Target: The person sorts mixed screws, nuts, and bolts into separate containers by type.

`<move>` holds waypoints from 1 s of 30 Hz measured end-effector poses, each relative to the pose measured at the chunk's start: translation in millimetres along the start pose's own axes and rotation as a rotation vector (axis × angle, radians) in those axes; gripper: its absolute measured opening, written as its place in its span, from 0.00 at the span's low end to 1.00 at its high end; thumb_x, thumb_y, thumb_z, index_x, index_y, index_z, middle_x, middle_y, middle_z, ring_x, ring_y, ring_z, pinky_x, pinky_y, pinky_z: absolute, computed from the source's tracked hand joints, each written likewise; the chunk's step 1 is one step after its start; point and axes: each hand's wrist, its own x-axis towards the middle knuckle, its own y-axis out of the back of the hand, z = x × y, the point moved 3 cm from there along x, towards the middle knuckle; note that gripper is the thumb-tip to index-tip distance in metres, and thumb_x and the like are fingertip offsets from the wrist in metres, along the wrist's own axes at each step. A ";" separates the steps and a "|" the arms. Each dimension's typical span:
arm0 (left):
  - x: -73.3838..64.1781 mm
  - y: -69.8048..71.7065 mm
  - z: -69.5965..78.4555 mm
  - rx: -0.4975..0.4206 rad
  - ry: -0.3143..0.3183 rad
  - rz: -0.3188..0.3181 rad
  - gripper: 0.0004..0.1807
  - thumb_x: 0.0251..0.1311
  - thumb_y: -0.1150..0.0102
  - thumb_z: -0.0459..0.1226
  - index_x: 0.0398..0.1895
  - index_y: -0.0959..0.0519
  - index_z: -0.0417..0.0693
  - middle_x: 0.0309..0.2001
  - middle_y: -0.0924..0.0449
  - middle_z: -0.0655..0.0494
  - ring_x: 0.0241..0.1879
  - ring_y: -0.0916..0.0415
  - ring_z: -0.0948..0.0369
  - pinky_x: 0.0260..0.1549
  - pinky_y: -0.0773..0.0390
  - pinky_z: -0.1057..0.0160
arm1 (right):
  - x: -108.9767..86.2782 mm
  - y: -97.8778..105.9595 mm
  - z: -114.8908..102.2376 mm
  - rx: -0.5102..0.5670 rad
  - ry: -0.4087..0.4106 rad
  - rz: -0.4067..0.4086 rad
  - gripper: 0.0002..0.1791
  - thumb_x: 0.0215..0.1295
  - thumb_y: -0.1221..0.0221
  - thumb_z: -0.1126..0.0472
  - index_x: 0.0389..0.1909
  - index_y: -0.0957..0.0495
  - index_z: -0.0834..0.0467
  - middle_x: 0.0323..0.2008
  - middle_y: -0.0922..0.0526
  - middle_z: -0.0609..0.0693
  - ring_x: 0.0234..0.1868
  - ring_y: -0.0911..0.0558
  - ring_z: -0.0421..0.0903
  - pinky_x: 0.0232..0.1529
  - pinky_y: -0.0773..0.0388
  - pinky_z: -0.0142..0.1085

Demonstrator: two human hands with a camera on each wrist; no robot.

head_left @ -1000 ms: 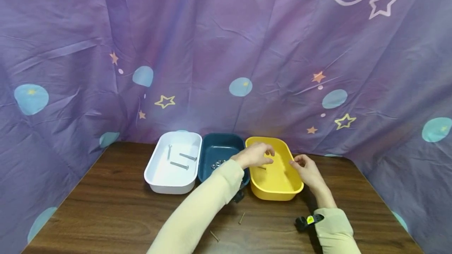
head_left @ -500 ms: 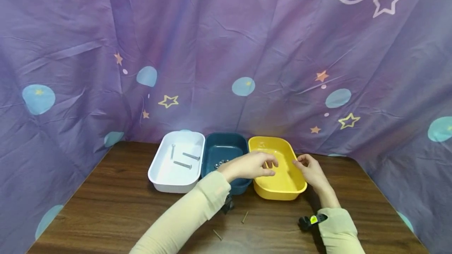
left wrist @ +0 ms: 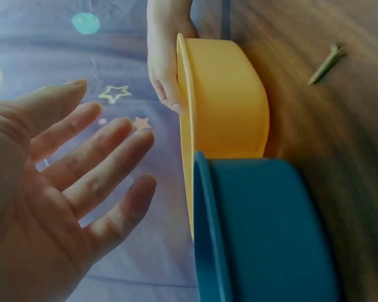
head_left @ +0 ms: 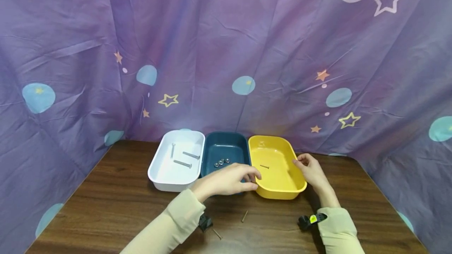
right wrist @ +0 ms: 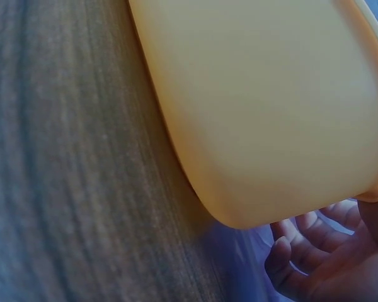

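My left hand (head_left: 229,179) hovers over the front of the dark blue bin (head_left: 226,144), fingers spread and holding nothing. In the left wrist view the left palm (left wrist: 44,207) faces the camera, apart from the bins. My right hand (head_left: 312,171) holds the right rim of the yellow bin (head_left: 277,195); in the right wrist view its thumb (right wrist: 375,217) is at the rim and its fingers are partly hidden behind the wall. One small brass-coloured screw (head_left: 264,166) lies in the yellow bin. Two more screws, a nearer one (head_left: 217,234) and a farther one (head_left: 244,216), lie on the table.
To the left, a white bin (head_left: 169,185) holds three long silver bolts (head_left: 182,164). Several nuts (head_left: 221,162) sit in the blue bin. The bins stand side by side on the wooden table (head_left: 106,207), before a purple curtain (head_left: 212,50).
My left hand has moved left and toward me, from over the yellow bin to the front of the blue bin, uncovering the screw. The right hand stays at the yellow rim.
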 end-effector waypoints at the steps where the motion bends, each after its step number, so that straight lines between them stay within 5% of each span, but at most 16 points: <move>1: -4.9 -1.6 0.0 -0.005 -0.005 0.001 0.15 0.68 0.41 0.40 0.54 0.22 0.46 0.45 0.18 0.58 0.41 0.24 0.72 0.46 0.27 0.70 | -0.1 0.1 -0.2 0.001 -0.003 0.003 0.16 0.71 0.44 0.56 0.44 0.30 0.67 0.36 0.27 0.56 0.33 0.28 0.45 0.30 0.29 0.33; 9: -42.7 -13.2 -0.4 0.006 -0.024 0.002 0.13 0.66 0.40 0.41 0.51 0.21 0.50 0.46 0.20 0.62 0.43 0.25 0.73 0.47 0.28 0.71 | -0.6 0.4 -0.2 0.010 -0.002 0.014 0.16 0.71 0.43 0.57 0.45 0.30 0.67 0.36 0.27 0.57 0.34 0.28 0.46 0.31 0.30 0.33; 16: -73.9 -26.7 -11.5 0.056 0.084 -0.008 0.15 0.63 0.37 0.43 0.52 0.20 0.51 0.49 0.24 0.65 0.53 0.29 0.68 0.55 0.32 0.66 | -0.9 0.4 -0.6 0.012 -0.006 0.005 0.16 0.71 0.43 0.57 0.45 0.30 0.67 0.36 0.27 0.57 0.34 0.28 0.46 0.31 0.29 0.33; 30: -102.3 -48.2 -24.8 0.061 0.192 -0.056 0.17 0.57 0.32 0.45 0.49 0.21 0.57 0.47 0.25 0.68 0.50 0.29 0.68 0.51 0.29 0.65 | 0.5 -0.2 -0.1 -0.003 -0.003 0.003 0.16 0.71 0.44 0.58 0.45 0.30 0.68 0.36 0.26 0.58 0.34 0.27 0.46 0.31 0.29 0.33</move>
